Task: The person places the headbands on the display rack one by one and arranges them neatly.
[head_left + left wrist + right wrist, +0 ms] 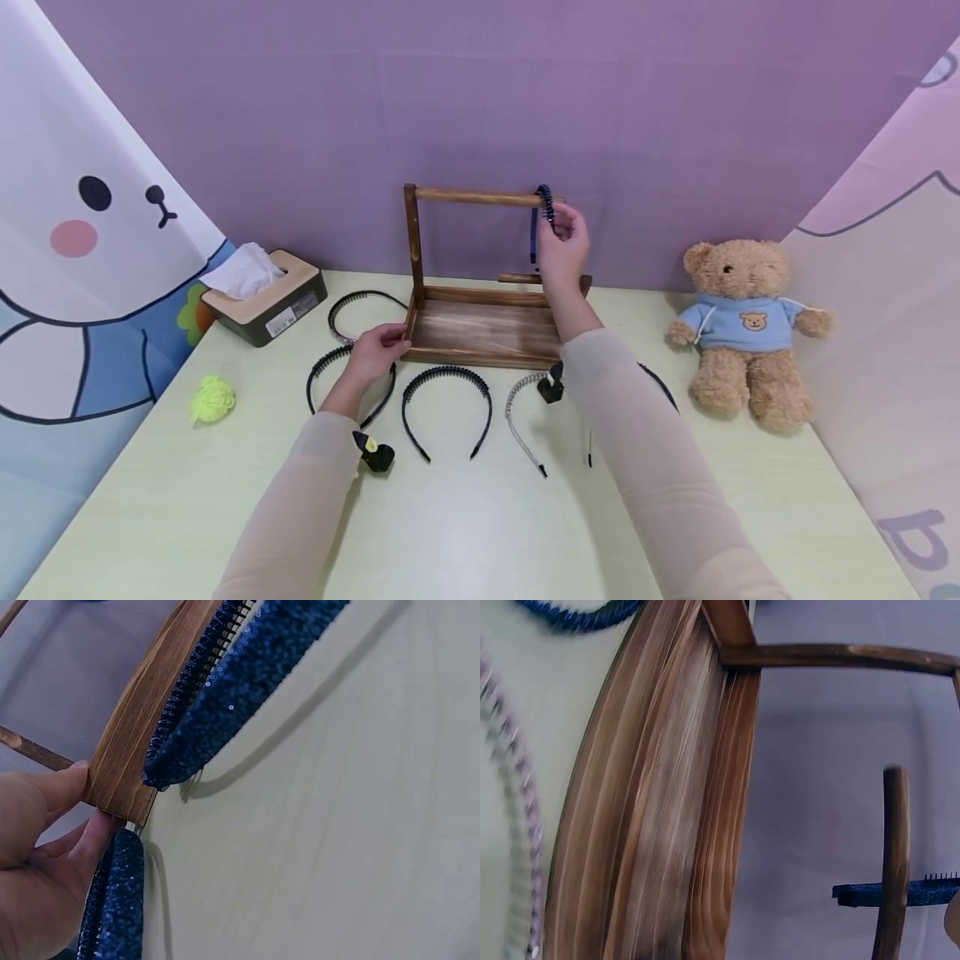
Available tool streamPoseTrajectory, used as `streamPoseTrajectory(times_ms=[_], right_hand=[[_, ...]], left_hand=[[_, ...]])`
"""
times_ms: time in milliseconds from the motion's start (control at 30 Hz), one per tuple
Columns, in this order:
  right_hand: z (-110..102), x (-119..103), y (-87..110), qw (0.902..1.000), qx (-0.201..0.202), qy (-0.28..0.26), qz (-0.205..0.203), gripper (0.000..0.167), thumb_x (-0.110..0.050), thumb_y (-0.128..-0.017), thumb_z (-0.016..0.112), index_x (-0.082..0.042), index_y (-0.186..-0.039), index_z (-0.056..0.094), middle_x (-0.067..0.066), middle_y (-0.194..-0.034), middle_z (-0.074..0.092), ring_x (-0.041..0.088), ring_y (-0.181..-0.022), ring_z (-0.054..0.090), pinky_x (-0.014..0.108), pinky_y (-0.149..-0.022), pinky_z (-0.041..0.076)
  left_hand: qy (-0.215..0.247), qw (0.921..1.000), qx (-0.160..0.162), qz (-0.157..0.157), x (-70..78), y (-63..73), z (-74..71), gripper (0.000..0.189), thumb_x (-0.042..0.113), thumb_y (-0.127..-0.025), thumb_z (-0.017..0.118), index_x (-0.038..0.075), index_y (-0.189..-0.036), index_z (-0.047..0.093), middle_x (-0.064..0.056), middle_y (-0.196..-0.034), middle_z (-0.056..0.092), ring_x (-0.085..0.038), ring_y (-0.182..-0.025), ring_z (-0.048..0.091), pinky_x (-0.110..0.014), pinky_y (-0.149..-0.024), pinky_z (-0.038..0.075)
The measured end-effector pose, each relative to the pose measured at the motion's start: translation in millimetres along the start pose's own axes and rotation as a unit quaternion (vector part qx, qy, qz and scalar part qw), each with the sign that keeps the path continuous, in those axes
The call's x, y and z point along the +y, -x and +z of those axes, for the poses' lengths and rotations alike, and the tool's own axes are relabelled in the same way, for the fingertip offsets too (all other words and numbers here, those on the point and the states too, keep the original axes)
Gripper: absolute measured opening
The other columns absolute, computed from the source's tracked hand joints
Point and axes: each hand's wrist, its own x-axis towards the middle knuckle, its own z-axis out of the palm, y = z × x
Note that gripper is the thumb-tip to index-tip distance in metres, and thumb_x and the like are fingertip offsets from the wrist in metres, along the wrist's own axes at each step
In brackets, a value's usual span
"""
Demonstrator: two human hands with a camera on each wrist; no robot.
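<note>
A wooden rack (487, 354) with a tray base and a raised top bar (480, 197) stands at the back of the table. My right hand (564, 250) pinches a dark blue headband (545, 200) by its front arm, and the band straddles the top bar near its right end. Its other arm hangs behind the bar. In the right wrist view, one headband end (855, 894) passes behind a wooden rod (895, 847). My left hand (372, 357) grips the rack's left front corner, thumb and fingers on either side of the wooden end panel (124, 780).
Dark headbands (447, 371) and a clear, pale one (517, 417) lie before the rack; others lie left (352, 296) and right (660, 383). A tissue box (277, 300) and yellow-green puff (213, 400) sit left, a teddy bear (750, 333) right. Purple cloth (480, 100) hangs behind.
</note>
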Motion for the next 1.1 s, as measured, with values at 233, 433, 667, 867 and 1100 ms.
streamPoseTrajectory(times_ms=[233,433,667,867,1100], right_hand=[[39,-5,17.5,0.9996,-0.011,0.002,0.026,0.024,0.001,-0.09,0.067,-0.005,-0.113,0.064,0.003,-0.099,0.059,0.014,-0.089,0.054,0.025,-0.078,0.047],[67,-9,37.2,0.9969,-0.066,0.026,0.033,0.027,-0.002,-0.091,0.069,-0.007,-0.117,0.065,0.003,-0.103,0.062,0.015,-0.093,0.057,0.025,-0.077,0.05],[85,-9,50.2,0.9929,-0.107,0.031,0.042,0.029,-0.004,-0.092,0.068,-0.011,-0.12,0.066,0.002,-0.105,0.062,0.015,-0.097,0.059,0.025,-0.079,0.052],[99,-10,54.8,0.9892,-0.136,0.041,0.037,0.029,-0.006,-0.092,0.068,-0.011,-0.121,0.065,0.002,-0.105,0.062,0.015,-0.097,0.059,0.024,-0.078,0.052],[113,-9,57.1,0.9831,-0.172,0.05,0.037,0.029,-0.006,-0.092,0.068,-0.011,-0.12,0.066,0.0,-0.106,0.062,0.012,-0.096,0.058,0.021,-0.079,0.051]], left_hand=[[-0.002,1.0,0.004,-0.004,0.4,-0.9,0.1,0.04,0.009,-0.098,0.06,-0.006,-0.134,0.052,-0.026,-0.132,0.054,-0.038,-0.119,0.052,-0.045,-0.096,0.047],[-0.001,0.9999,0.011,-0.007,-1.3,-0.8,0.8,0.04,0.009,-0.097,0.061,-0.005,-0.134,0.053,-0.025,-0.13,0.055,-0.037,-0.118,0.053,-0.045,-0.095,0.047],[-0.002,1.0,0.006,-0.001,-3.0,-1.6,1.5,0.04,0.009,-0.098,0.06,-0.005,-0.135,0.053,-0.025,-0.13,0.055,-0.037,-0.118,0.053,-0.044,-0.095,0.047],[0.0,1.0,0.001,0.005,-3.3,-3.2,1.5,0.04,0.008,-0.097,0.061,-0.006,-0.134,0.053,-0.026,-0.129,0.055,-0.038,-0.117,0.053,-0.045,-0.095,0.047],[0.005,1.0,0.004,0.004,-2.2,-1.9,1.2,0.04,0.008,-0.097,0.06,-0.006,-0.134,0.053,-0.026,-0.128,0.056,-0.037,-0.117,0.054,-0.044,-0.094,0.048]])
